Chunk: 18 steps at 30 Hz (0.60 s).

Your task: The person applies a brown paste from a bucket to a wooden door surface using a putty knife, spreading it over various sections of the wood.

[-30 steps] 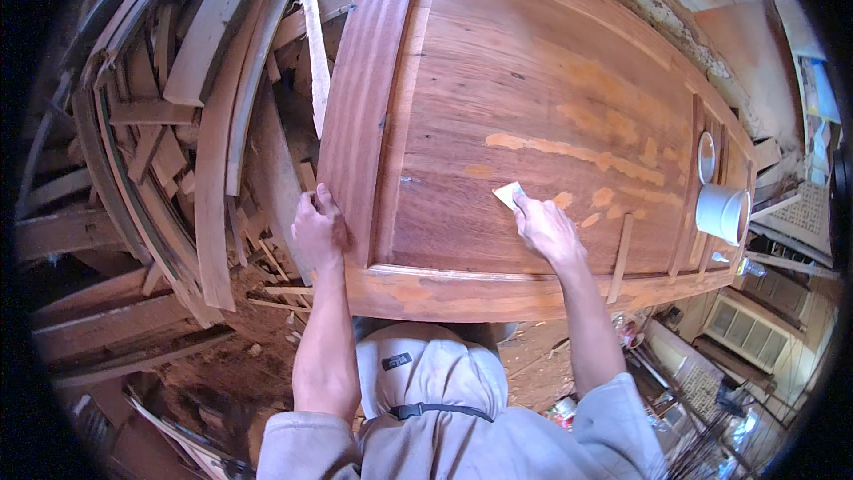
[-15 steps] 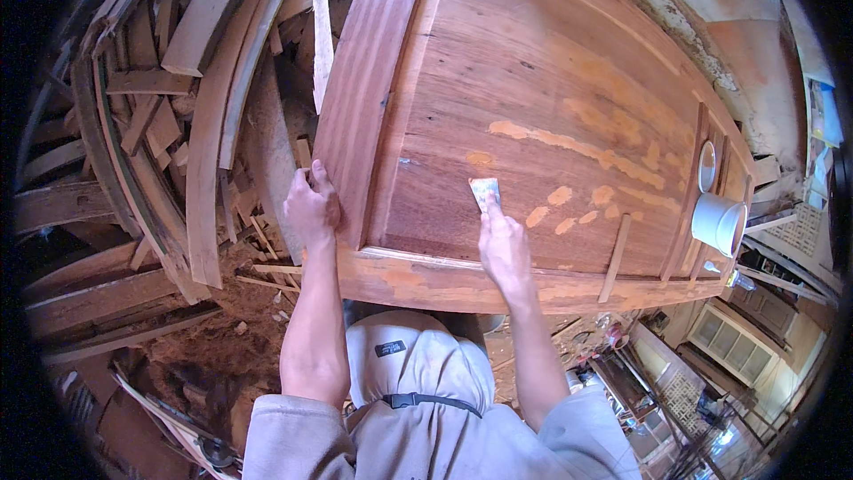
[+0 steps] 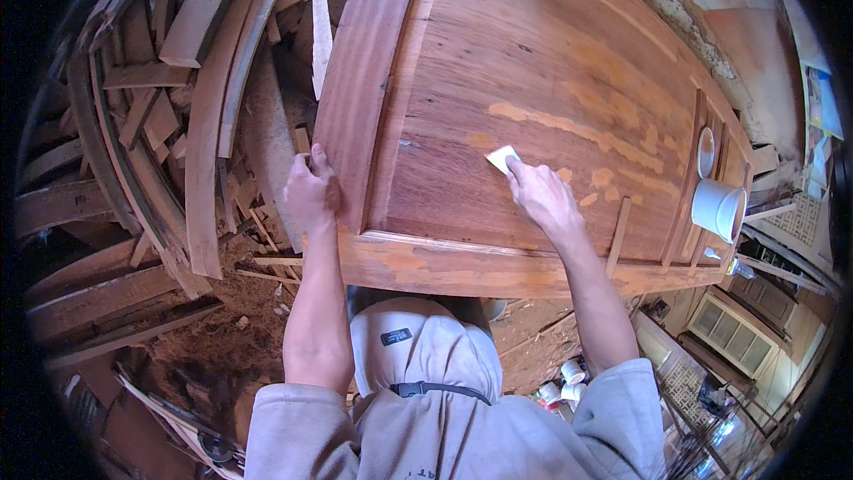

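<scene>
A large reddish-brown wooden panel point(image 3: 462, 80) with a raised frame lies in front of me, marked with orange filler patches point(image 3: 577, 138). My right hand point(image 3: 544, 198) is closed round a putty knife point(image 3: 501, 158), whose pale, wide blade rests at the lower end of a filler smear point(image 3: 481, 140). Its handle is hidden inside my fingers. At the panel's left edge, my left hand point(image 3: 311, 188) is closed on the frame board point(image 3: 360, 116), thumb up; part of its grip is hidden.
A white tub point(image 3: 718, 209) stands on the panel's right end, its round lid point(image 3: 706, 153) beside it. Across the panel's near right part lies a thin wooden strip point(image 3: 619, 236). Scrap boards point(image 3: 209, 124) are heaped on the left, with sawdust point(image 3: 209, 338) on the floor below.
My right hand has moved right and up a little, and the putty knife's blade has turned, now slanting beside the filler smear. My left hand keeps its place on the frame.
</scene>
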Motion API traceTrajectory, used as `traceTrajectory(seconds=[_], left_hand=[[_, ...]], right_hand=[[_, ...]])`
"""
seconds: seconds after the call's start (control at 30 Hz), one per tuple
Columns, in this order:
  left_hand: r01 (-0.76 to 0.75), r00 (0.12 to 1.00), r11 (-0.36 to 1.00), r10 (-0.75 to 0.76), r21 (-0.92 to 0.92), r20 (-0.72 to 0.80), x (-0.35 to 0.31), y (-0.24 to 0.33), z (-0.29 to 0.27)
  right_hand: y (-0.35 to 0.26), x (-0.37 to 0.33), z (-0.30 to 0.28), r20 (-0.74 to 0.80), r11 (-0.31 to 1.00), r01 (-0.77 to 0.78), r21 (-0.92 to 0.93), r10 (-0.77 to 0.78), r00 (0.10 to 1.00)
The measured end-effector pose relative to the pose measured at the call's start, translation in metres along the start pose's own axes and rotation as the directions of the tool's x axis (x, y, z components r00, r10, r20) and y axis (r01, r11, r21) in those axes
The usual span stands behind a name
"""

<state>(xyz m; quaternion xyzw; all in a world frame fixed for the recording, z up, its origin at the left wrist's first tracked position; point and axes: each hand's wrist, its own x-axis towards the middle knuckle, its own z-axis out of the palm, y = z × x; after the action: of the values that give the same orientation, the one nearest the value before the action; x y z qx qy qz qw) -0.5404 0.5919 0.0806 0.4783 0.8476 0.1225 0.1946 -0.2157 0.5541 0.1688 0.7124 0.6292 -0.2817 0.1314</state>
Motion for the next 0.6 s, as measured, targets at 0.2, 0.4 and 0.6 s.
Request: traceTrajectory(seconds=[0.2,0.4,0.6], left_hand=[[-0.005,1.000,1.000,0.005,-0.006,-0.013,0.000,-0.005,0.003],[-0.013,1.000,1.000,0.013,0.012,0.016,0.003,0.001,0.005],[0.008,1.000,1.000,-0.008,-0.027,0.000,0.003,-0.007,0.004]], right_hand=[[-0.031,-0.013,0.028,-0.178,0.939,-0.075,0.335,0.141,0.974],[-0.049,-0.007,0.102,-0.328,0.921,-0.104,0.375,0.237,0.914],[-0.025,-0.040,0.073,-0.159,0.965,-0.043,0.260,0.086,0.983]])
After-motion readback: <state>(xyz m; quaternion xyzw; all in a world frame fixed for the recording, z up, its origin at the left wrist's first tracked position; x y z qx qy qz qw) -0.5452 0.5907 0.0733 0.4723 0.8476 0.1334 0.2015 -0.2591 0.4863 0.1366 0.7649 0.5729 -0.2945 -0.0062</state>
